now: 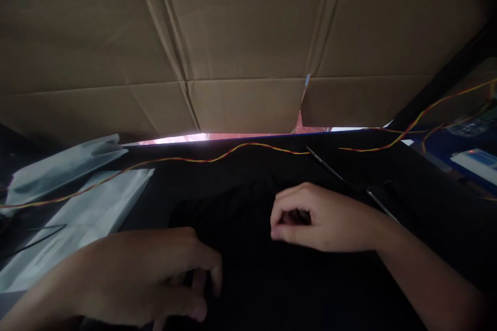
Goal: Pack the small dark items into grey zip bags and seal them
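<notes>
My left hand lies low at the front left on a black cloth that covers the dark work surface, its fingers bent and pinched onto the fabric. My right hand rests further back at the middle right, fingers curled inward and gathering the same black cloth near a bunched fold. The cloth is very dark, so its edges are hard to trace.
A wall of brown cardboard stands right behind the surface. A twisted red-yellow wire runs along the back edge. Grey plastic bags lie at the left. A thin black rod and a blue device are at the right.
</notes>
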Motion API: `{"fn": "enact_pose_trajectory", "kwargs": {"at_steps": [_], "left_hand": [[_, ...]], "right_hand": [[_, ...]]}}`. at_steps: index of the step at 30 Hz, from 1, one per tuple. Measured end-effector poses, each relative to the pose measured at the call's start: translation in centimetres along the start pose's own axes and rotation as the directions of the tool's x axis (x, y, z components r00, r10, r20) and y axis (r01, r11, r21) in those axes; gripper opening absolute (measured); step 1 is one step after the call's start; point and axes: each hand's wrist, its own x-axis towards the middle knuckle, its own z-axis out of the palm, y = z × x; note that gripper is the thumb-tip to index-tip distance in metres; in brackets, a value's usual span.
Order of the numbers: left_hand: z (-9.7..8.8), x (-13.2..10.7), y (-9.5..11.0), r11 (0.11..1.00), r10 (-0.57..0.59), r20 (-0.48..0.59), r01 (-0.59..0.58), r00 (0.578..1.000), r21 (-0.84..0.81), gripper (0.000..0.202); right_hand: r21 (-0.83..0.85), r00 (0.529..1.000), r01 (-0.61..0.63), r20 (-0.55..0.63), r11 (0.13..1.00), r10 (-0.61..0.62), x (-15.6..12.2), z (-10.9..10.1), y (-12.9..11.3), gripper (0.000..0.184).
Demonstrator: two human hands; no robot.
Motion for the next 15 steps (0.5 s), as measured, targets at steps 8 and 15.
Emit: {"fn": "enact_pose_trajectory", "kwargs": {"at_steps": [8,15], "left_hand": [[-1.6,1.1,-0.8,1.0,-0.005,-0.169,0.006,0.986,0.01,0.028],[-3.1,1.8,-1.6,0.914,0.27,-0.54,-0.036,0.797,0.403,0.037]], "right_hand": [[0.252,0.832,-0.339,0.53,0.907,0.164,-1.6,-0.8,0.0,0.029],[-0.414,0.952,-0.004,-0.281,0.91,-0.124,0.7,0.0,1.4,0.028]]}}
